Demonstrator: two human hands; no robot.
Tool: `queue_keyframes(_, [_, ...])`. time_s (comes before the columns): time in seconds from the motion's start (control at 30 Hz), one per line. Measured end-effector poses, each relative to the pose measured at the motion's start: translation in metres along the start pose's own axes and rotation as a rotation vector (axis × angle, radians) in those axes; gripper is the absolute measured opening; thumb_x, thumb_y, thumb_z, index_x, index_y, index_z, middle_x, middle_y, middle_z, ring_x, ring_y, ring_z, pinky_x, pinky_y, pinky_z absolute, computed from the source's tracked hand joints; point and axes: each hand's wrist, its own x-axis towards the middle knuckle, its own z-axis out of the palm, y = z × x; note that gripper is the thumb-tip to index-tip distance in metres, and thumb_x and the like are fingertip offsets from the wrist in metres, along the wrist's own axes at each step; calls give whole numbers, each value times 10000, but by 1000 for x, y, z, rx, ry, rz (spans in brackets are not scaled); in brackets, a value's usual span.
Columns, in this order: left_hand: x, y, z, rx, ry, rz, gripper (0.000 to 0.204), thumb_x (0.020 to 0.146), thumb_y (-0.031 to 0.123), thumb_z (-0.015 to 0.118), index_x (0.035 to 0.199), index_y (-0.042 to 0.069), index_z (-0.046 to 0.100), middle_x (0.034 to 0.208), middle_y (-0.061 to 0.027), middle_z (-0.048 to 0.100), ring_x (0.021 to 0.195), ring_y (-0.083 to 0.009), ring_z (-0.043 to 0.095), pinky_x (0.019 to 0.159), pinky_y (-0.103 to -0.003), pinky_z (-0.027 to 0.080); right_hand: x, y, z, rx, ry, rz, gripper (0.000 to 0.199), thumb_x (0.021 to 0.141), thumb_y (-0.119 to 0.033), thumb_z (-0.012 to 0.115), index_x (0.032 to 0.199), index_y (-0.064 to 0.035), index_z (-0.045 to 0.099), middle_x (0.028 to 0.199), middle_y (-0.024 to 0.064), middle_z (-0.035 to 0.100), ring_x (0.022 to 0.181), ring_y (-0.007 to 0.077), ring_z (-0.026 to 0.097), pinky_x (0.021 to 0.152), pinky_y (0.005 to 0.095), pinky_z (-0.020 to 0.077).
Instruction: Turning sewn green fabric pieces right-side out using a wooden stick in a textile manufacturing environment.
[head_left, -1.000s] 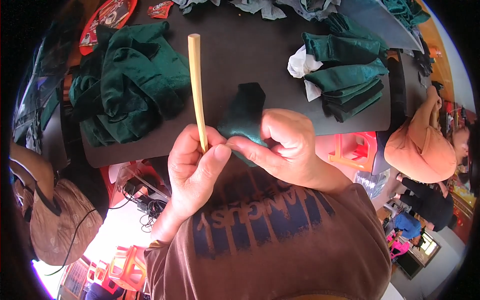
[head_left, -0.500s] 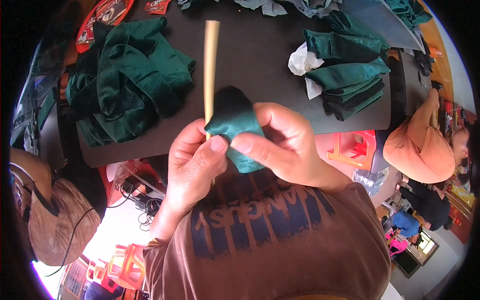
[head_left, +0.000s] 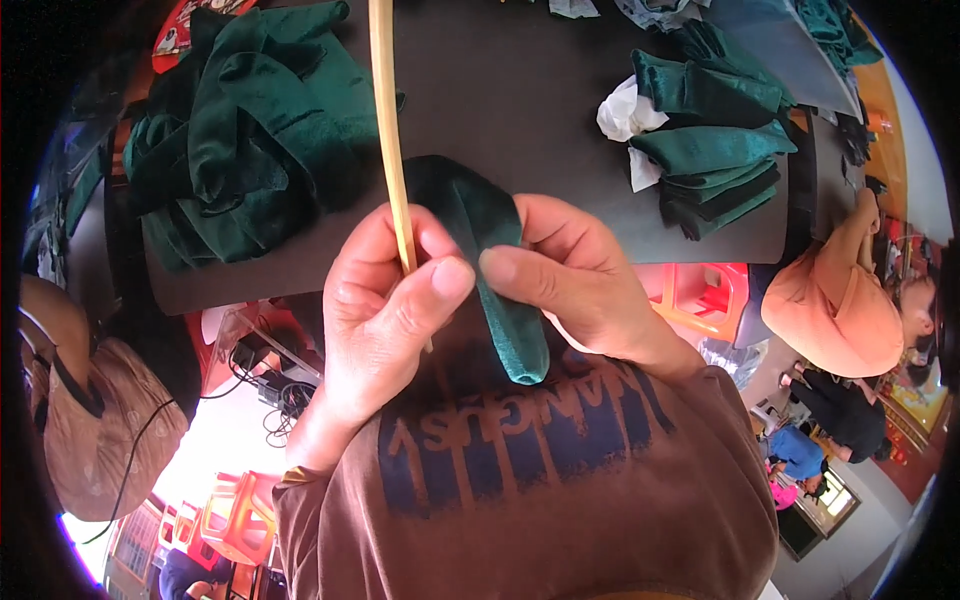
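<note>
My left hand (head_left: pixel 385 305) pinches a long, thin pale wooden stick (head_left: pixel 385 110) between thumb and fingers; the stick runs up past the top of the picture. My right hand (head_left: pixel 570 275) grips a narrow dark green velvet fabric piece (head_left: pixel 490 270) right beside the stick. The fabric hangs down over my brown shirt, its rounded end below my hands. Both hands are held close together in front of my chest, above the near edge of a dark table (head_left: pixel 520 110).
A heap of dark green velvet cloth (head_left: pixel 245 130) lies on the table's left. Folded green pieces with white scraps (head_left: pixel 705 130) are stacked at the right. A person in an orange top (head_left: pixel 835 300) sits to the right. Orange stools (head_left: pixel 700 300) and cables lie below.
The stick has slid further up and away, now reaching out of the picture. The green fabric piece has lengthened from a bunched wad into a long narrow tube hanging down.
</note>
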Motion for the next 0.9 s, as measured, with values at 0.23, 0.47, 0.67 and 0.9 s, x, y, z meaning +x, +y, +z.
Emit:
queue_keyframes(0.23, [5, 1, -1, -91, 25, -102, 149, 857, 170, 588, 916, 62, 505, 678, 59, 460, 512, 9, 352, 453, -134, 266, -2, 10, -7, -220, -33, -55, 138, 841, -120, 626, 796, -67, 507, 695, -66, 485, 625, -4, 407, 520, 167, 331])
queue_keyframes(0.47, [0, -2, -2, 51, 0, 5, 156, 839, 88, 603, 950, 49, 500, 753, 56, 484, 648, 8, 414, 564, -129, 330, 0, 16, -5, -392, -41, -270, 123, 839, -101, 626, 830, -44, 517, 679, -67, 471, 629, 0, 408, 539, 166, 362])
queue_keyframes(0.67, [-2, -2, 3, 76, 1, 105, 181, 837, 34, 593, 988, 31, 494, 797, 41, 499, 686, 0, 437, 601, -134, 357, 4, 13, -12, -756, 181, -538, 485, 670, -81, 766, 1050, -52, 467, 810, 6, 488, 645, 60, 449, 562, 194, 404])
queue_keyframes(0.9, [-1, -1, 6, 106, -4, 120, 153, 844, 50, 598, 970, 28, 515, 796, 40, 499, 685, -3, 422, 605, -129, 348, 0, 7, -9, -879, 70, -696, 252, 701, -17, 711, 896, -14, 552, 738, 51, 530, 613, 122, 532, 552, 232, 432])
